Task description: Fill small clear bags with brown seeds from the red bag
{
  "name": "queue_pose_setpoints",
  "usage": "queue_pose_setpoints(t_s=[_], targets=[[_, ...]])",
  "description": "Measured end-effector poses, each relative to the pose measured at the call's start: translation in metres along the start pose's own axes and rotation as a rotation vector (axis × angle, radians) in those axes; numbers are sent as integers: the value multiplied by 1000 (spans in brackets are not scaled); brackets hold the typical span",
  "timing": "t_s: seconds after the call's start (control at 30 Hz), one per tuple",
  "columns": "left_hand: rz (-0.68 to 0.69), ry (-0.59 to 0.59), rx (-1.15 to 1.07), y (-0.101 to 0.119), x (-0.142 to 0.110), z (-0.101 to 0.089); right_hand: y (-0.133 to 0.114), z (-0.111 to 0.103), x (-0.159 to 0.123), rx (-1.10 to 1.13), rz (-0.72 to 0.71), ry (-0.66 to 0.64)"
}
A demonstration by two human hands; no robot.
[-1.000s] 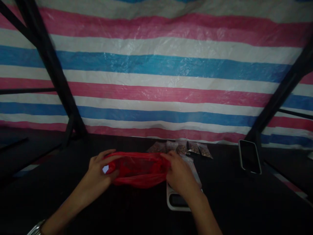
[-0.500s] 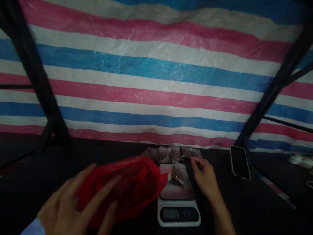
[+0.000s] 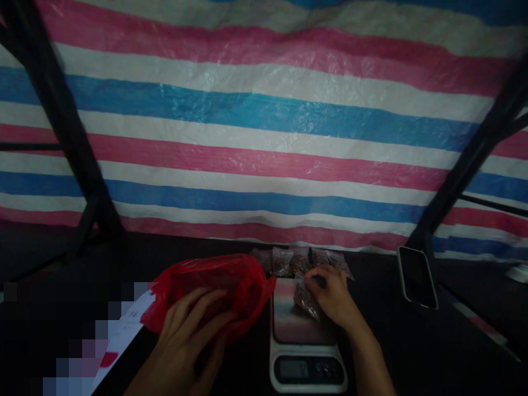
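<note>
Small clear plastic packet of brown bits (image 3: 306, 297): it lies on the pale platform of the white digital kitchen scale (image 3: 307, 369), toward its 1 o'clock corner. It looks light, limp and slick; I judge you do best to pinch it by the top edge, not the filled belly.
Right hand (image 3: 332, 297): your fingers are pinching the packet's upper edge.
Left hand (image 3: 187, 335): your fingers lie spread on the crumpled red plastic bag (image 3: 214, 289), pressing it to the dark tabletop (image 3: 412, 352). The bag is thin and floppy, and its right edge touches the scale.
Row of similar packets (image 3: 289, 261): at 12 o'clock from the scale, just behind it, close to your knuckles.
Black phone (image 3: 416, 276): at 3 o'clock, well apart.
Striped tarpaulin (image 3: 264, 137): behind everything.
</note>
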State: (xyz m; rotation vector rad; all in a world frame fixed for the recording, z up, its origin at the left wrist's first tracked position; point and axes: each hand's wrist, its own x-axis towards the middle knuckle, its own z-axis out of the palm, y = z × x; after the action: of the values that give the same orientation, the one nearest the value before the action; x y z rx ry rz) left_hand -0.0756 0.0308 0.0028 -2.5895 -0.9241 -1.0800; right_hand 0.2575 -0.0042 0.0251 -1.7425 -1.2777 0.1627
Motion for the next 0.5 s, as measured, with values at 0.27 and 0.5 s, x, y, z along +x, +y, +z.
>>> queue_pose_setpoints(t_s=[0.27,0.5], targets=[[-437,-241,-211,26,44,-14,-44,-19,-5,273,-36,-91],[-685,-487,-195,46,90,0,-130,-52,-32,442,-93,110]])
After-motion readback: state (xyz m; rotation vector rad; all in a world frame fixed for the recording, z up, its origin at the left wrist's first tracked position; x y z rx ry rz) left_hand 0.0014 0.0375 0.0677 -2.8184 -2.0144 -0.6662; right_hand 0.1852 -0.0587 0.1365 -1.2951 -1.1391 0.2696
